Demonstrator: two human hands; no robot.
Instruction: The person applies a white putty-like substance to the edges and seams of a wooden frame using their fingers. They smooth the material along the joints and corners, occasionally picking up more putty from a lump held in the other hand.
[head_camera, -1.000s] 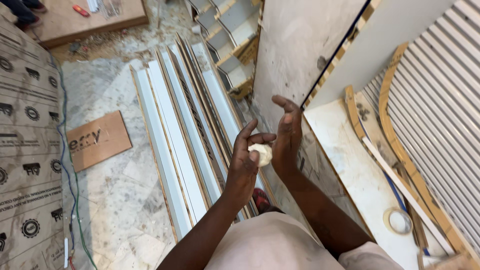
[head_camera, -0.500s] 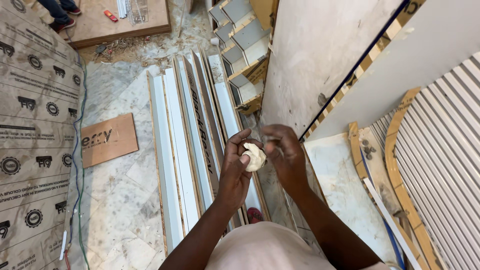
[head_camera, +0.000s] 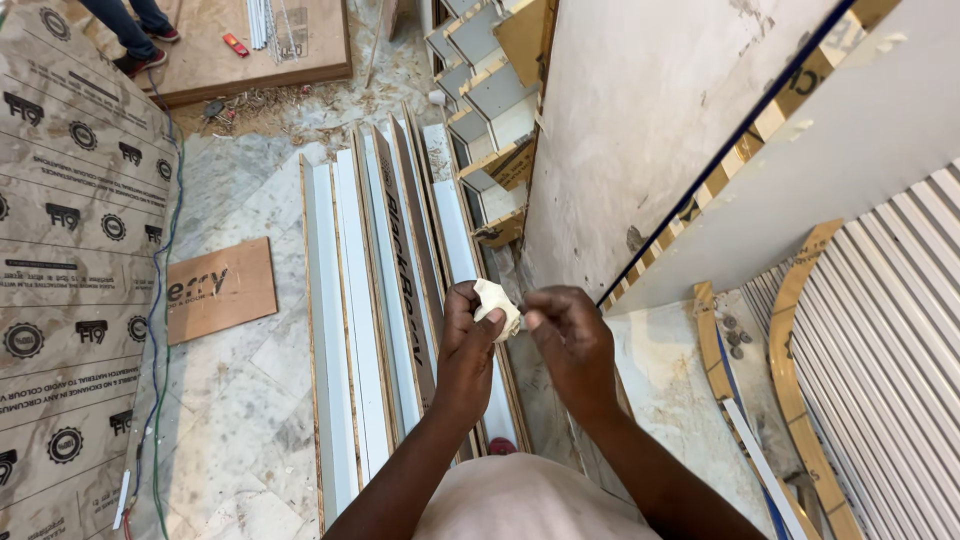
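1. We see the small cream-white crumpled wad of tape or paper (head_camera: 497, 302) held in the air between both hands, above the long white laminated strips with raw wooden edges (head_camera: 345, 330) lying on the marble floor (head_camera: 235, 400).
2. Risk: we judge that the wad could slip and fall among the strips or into the gap beside the leaning white board (head_camera: 640, 130), since only fingertips pinch it.
3. Risk: we judge that pulling too hard could tear it, as the two hands tug from opposite sides.
4. Left hand (head_camera: 468, 345): its grip is narrow, thumb and fingers closed around the wad.
5. Right hand (head_camera: 570, 340): its grip is a tight pinch at the wad's right edge; whether it holds a loose end, we cannot tell.
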